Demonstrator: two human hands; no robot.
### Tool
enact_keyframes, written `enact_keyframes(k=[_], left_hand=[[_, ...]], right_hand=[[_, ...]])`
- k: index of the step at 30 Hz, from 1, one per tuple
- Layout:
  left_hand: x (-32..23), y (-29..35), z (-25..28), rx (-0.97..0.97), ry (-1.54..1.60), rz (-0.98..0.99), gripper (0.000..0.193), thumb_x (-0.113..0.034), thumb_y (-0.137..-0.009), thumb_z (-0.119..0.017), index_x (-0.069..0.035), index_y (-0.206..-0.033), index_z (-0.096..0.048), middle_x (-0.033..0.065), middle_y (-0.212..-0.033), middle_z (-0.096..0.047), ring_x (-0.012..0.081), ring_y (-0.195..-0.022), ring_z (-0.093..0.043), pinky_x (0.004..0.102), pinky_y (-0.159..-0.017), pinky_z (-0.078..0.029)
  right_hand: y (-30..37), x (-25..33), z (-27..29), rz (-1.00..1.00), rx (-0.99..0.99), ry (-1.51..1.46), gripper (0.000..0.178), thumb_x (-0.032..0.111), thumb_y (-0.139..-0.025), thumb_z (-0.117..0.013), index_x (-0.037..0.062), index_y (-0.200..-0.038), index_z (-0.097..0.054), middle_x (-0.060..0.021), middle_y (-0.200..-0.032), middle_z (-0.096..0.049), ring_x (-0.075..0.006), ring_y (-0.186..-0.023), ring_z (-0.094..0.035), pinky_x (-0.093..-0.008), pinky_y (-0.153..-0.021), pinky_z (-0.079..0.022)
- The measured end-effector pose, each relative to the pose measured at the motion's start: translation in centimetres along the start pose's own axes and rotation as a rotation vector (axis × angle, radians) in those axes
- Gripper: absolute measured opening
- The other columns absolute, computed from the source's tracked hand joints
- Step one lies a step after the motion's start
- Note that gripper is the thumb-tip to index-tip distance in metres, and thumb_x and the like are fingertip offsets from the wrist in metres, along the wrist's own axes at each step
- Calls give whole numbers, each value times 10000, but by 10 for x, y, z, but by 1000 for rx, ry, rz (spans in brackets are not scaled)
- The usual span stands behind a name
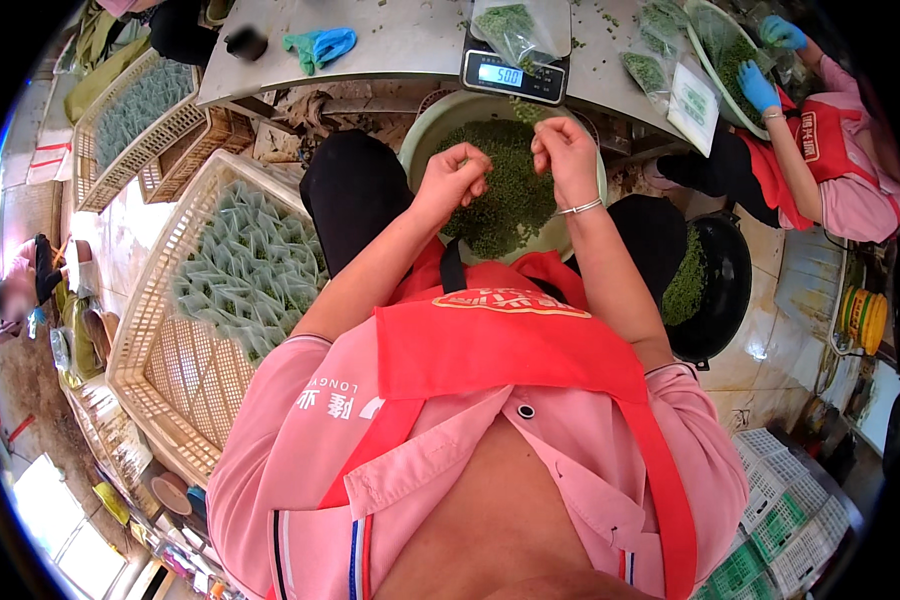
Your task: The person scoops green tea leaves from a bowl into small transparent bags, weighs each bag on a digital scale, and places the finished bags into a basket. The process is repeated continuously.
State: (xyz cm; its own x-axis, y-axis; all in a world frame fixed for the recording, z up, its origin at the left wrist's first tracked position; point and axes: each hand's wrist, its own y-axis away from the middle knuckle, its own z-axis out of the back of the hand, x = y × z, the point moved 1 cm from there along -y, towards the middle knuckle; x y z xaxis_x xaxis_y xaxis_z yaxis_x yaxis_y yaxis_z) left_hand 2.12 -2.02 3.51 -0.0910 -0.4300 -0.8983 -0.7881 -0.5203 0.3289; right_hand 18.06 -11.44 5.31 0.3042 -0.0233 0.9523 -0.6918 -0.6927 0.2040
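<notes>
Over a pale green basin of small green berries, both my hands hang with fingers curled. My left hand is closed, its thumb against the fingers; whatever it pinches is too small to make out. My right hand, a bracelet at its wrist, is also closed, fingertips together. A small green sprig shows just beyond those fingertips, at the basin's far rim; whether I grip it I cannot tell. Past the basin, a digital scale on the metal table bears a clear bag of green berries.
Left of me, a cream plastic crate contains many filled clear bags; another crate stands beyond. Blue-green gloves lie on the table. At right, a blue-gloved co-worker works at a basin. A black pan sits by my right knee.
</notes>
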Motion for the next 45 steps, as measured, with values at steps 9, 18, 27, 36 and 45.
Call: enact_keyframes(k=[9, 18, 27, 36, 45], left_hand=[[21, 4, 12, 72, -57, 73, 274, -295, -941, -514, -40, -854, -561, -6, -550, -521, 56, -410, -444, 178, -434, -379], [28, 5, 18, 94, -76, 97, 288, -306, -945, -513, -38, -850, -555, 0, -556, -527, 63, -425, -456, 190, -434, -374], [26, -4, 13, 126, -103, 82, 362, -378, -962, -453, -53, -836, -552, -3, -539, -520, 59, -440, -475, 184, -409, -352], [6, -10, 15, 124, -183, 18, 382, -382, -960, -457, -62, -771, -545, -16, -511, -487, 47, -398, -425, 181, -370, -327], [-8, -13, 20, 179, -345, 58, 349, -353, -941, -496, -71, -739, -540, -27, -505, -479, 40, -395, -408, 182, -378, -320]], right_hand=[[-72, 11, -34, 84, -232, -53, 91, 95, -824, -638, 15, -841, -597, -41, -603, -568, -99, -420, -485, -236, -373, -365], [-68, 5, -22, 363, -236, 478, 268, 118, -835, -609, 56, -1095, -626, -45, -610, -596, -105, -509, -536, -283, -508, -441], [-8, -10, 0, 90, 124, 293, 216, 88, -834, -647, 27, -1040, -628, -3, -747, -604, -50, -556, -518, -202, -500, -436], [18, -17, -25, 94, 408, 407, 103, 67, -809, -641, -6, -879, -620, -22, -754, -606, -79, -569, -554, -218, -525, -455], [7, -17, -1, -48, 142, 352, 78, 88, -827, -626, 11, -828, -612, -24, -657, -603, -94, -552, -583, -236, -503, -466]])
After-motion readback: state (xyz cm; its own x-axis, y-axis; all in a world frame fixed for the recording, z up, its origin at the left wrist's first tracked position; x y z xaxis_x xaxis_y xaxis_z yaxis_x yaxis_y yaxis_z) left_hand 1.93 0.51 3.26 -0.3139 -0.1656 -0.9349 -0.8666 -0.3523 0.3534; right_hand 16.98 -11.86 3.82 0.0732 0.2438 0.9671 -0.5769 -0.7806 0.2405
